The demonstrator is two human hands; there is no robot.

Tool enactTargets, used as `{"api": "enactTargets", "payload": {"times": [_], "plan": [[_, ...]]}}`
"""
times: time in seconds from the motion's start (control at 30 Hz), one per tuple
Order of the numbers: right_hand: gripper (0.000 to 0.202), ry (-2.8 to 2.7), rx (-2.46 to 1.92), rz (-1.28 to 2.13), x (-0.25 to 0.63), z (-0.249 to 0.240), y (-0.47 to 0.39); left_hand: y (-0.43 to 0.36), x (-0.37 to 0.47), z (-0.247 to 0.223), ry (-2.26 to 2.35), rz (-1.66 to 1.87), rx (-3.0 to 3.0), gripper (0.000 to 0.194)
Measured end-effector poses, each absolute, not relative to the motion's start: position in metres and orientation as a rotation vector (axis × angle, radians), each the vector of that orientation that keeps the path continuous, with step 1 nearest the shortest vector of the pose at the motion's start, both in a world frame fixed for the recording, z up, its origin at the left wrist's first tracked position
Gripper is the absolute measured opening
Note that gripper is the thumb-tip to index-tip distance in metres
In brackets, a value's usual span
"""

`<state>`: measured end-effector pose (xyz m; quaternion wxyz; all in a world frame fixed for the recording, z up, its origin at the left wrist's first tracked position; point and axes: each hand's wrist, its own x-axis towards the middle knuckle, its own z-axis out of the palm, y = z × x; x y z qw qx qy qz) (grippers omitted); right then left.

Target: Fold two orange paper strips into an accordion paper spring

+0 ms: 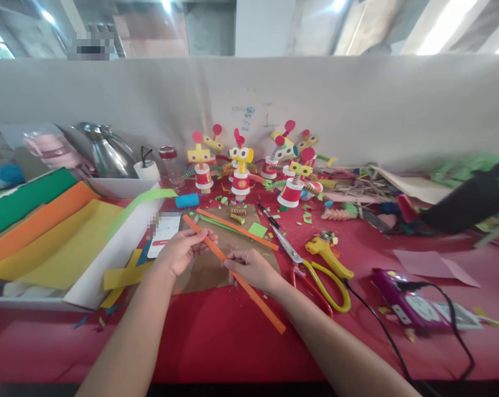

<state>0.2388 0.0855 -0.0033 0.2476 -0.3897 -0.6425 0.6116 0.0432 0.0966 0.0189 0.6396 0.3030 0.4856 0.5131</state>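
Note:
An orange paper strip (255, 295) runs slantwise through both hands, above a brown cardboard sheet (208, 270). My left hand (185, 248) pinches it near its upper end. Lower along the strip, my right hand (249, 267) grips it between thumb and fingers. A second orange strip (241, 227) lies on the cardboard beyond the hands, beside a light green strip (216, 223) and a small green paper square (258, 230). Two coiled paper springs (237, 215) rest at the cardboard's far side. Scissors (293, 248) with red and yellow handles lie right of my right hand.
Several paper-cup figures (241, 179) stand at the back. A white box (108, 242) of coloured paper is at left, near a steel jug (106, 149). At right are a yellow glue gun (330, 256), its black cord and a purple power strip (410, 303) on the red tabletop (216, 342).

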Motion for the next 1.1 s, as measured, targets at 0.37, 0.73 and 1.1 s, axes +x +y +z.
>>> {"api": "enactTargets", "payload": {"times": [0.37,0.73,1.1], "plan": [[0.018,-1.837,-1.077,1.622,0.241,-0.002,0.085,0.099,0.04,0.015,1.186,1.314,0.575,0.008],[0.02,-1.951,-1.071,1.533,0.244,0.004,0.083,0.105,0.028,0.017,1.113,1.81,0.247,0.009],[0.025,-1.907,-1.086,1.277,0.249,0.0,0.087,0.087,0.074,0.017,1.368,1.248,0.846,0.03]]}}
